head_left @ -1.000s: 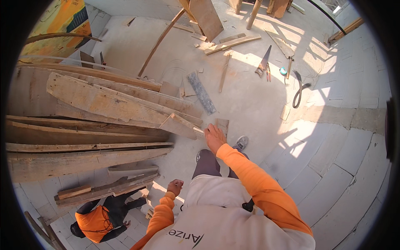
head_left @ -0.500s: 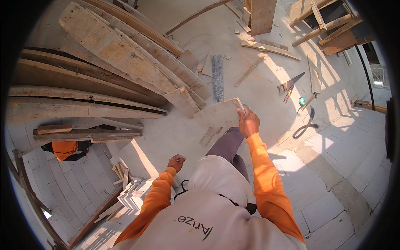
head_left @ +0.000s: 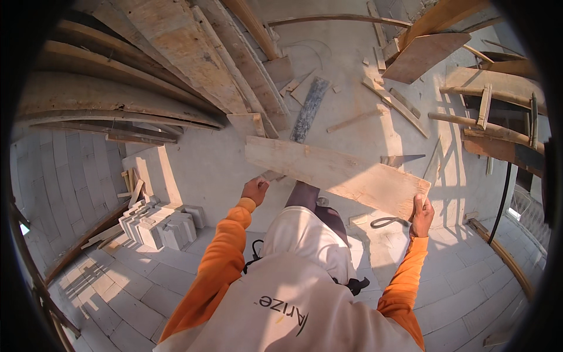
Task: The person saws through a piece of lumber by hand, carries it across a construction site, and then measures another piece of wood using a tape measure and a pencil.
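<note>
My right hand grips the right end of a long pale wooden board, which is held across my legs, above the floor. My left hand is closed, below the board's left part and apart from its edge; what is in its fingers, if anything, I cannot make out. A grey speckled plank lies on the floor beyond the board. A hand saw lies behind the board's right part, partly hidden. A black looped strip lies near my right hand.
Stacked long planks fill the upper left. Pale blocks are piled at the lower left. Offcuts lie on the concrete floor. A rough wooden frame stands at the right, beside a thin black pole.
My right hand has moved rightward, swinging the board out lengthwise across my front. My left hand has moved up. The view has turned, and the co-worker seen earlier at lower left is no longer visible.
</note>
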Tool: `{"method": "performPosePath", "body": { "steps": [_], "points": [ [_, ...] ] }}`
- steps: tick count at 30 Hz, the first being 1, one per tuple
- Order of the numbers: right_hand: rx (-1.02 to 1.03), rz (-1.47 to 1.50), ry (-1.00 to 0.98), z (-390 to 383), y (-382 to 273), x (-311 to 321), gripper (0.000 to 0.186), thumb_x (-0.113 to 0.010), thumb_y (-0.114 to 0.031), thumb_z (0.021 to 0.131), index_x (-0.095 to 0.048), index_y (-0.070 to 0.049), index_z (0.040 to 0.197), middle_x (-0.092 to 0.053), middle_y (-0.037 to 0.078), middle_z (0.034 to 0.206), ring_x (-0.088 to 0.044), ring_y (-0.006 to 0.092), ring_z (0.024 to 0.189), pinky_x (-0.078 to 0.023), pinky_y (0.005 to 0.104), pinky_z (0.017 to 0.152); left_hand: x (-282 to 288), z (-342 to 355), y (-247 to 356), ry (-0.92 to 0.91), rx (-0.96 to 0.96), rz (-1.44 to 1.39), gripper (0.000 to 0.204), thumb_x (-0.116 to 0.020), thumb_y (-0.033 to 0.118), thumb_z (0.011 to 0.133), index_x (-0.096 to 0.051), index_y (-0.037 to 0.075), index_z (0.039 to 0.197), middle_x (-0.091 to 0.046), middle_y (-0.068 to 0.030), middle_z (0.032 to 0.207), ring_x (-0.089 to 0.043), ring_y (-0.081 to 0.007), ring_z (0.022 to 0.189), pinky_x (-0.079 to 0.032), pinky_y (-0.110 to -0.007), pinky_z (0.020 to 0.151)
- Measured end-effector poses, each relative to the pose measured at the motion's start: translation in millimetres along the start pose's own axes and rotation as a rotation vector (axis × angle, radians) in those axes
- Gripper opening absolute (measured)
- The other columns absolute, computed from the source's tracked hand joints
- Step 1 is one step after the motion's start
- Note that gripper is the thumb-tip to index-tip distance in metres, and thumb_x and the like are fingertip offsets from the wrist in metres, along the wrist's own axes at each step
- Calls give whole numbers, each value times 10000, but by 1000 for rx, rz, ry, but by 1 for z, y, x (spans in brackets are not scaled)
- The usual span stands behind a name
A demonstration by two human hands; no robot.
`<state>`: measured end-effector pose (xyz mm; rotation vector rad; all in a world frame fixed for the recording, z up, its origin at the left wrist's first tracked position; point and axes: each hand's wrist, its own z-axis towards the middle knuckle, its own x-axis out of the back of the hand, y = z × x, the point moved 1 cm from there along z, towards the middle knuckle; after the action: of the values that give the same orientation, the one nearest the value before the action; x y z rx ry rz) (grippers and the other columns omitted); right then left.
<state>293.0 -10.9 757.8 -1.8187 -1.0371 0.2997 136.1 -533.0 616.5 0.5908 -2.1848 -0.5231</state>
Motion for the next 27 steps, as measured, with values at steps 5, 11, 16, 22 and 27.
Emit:
{"method": "performPosePath", "body": {
  "steps": [5, 11, 16, 22, 27],
  "points": [
    [-48, 53, -52, 21, -16, 43, 411, -610, -304, 1017, -578, 41, 1237, -679, 64, 1045, -647, 123, 907, -513, 252, 814, 23, 33, 85, 160, -288, 116, 267, -641, 273, 944, -704, 60, 1090, -683, -130, 1182, -609, -311, 1135, -436, -433, 1006],
    [28, 173, -94, 38, -39, 77, 364, -610, -312, 1017, -594, 13, 1181, -671, 60, 1076, -644, 119, 922, -525, 268, 814, 45, 28, 174, 423, -627, 240, 415, -717, 402, 884, -695, 64, 1123, -649, -125, 1198, -497, -325, 1276, -317, -485, 1097],
    [119, 249, -208, 70, -42, 116, 385, -588, -315, 1028, -574, 11, 1232, -659, 76, 1165, -635, 128, 1006, -522, 286, 874, 58, -7, 208, 310, -593, 265, 522, -805, 524, 762, -690, 70, 989, -624, -105, 987, -534, -308, 1044, -336, -474, 971],
    [246, -4, -81, 104, -37, 138, 463, -628, -341, 1002, -552, 3, 1302, -646, 93, 1173, -606, 185, 1076, -480, 332, 946, 39, -54, 231, 377, -524, 206, 575, -805, 600, 704, -698, 67, 891, -610, -79, 867, -526, -286, 924, -324, -444, 887],
    [591, -584, 457, 70, -53, 117, 600, -655, -375, 972, -466, -51, 1440, -513, 178, 1401, -486, 323, 1291, -382, 438, 1082, 1, -83, 260, 425, -416, 289, 697, -703, 717, 718, -707, 46, 908, -625, -98, 915, -535, -290, 970, -327, -449, 896]
  ]
}}
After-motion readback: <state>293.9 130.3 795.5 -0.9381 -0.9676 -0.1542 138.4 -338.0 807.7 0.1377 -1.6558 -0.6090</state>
